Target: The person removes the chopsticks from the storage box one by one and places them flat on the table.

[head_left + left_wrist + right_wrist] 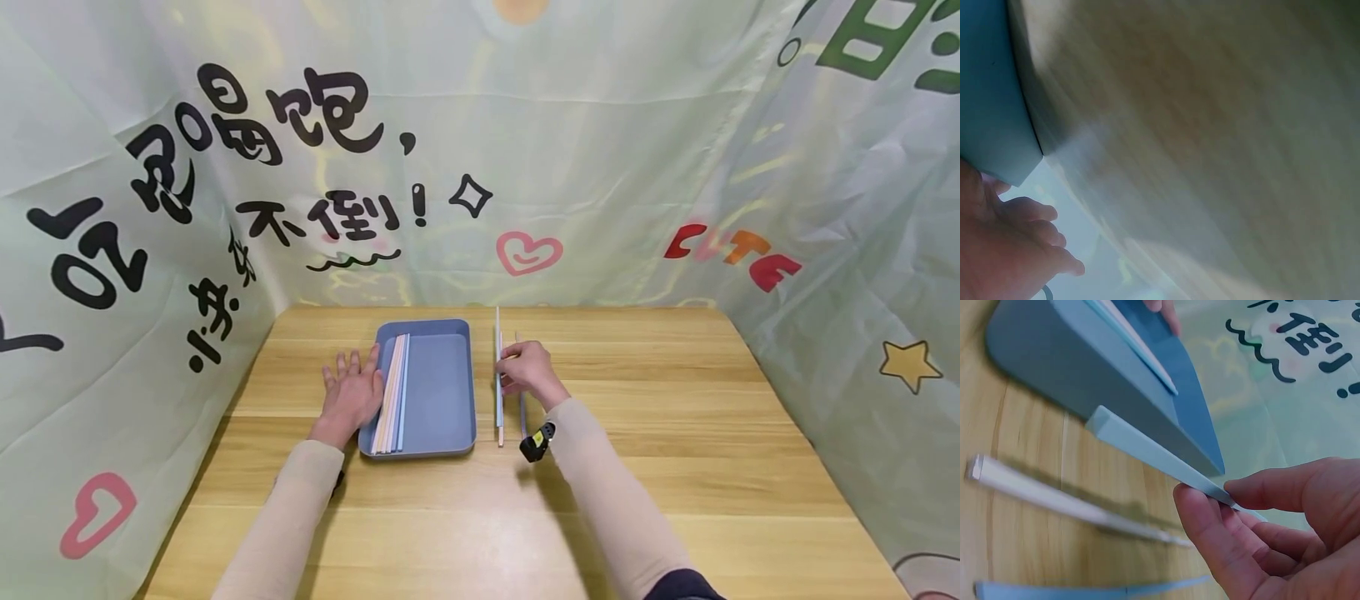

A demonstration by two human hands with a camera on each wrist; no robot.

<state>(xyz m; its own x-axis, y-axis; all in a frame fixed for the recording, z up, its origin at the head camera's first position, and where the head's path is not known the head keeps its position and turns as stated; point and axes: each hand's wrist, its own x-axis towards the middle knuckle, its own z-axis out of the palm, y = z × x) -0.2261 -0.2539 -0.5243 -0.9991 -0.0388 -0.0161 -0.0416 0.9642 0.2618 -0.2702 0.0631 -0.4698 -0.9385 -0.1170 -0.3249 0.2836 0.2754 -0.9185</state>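
A blue-grey tray [442,392] lies on the table, with several pastel straws [393,392] lengthwise along its left side. My left hand [348,404] is at the tray's left edge, fingers spread, the thumb side against the rim. In the left wrist view, the tray's outer wall [991,94] covers part of that hand [1004,244]. To the right of the tray, my right hand [529,367] pinches a light blue straw [1141,453] between thumb and fingers. Below it lie a pale pinkish straw [1041,490] and a bluer straw [1054,592] on the table.
The wooden table [637,475] extends to both sides and in front of the tray. A printed cloth [600,167] hangs behind the table and along its two sides. A small black device [536,443] is strapped to my right wrist.
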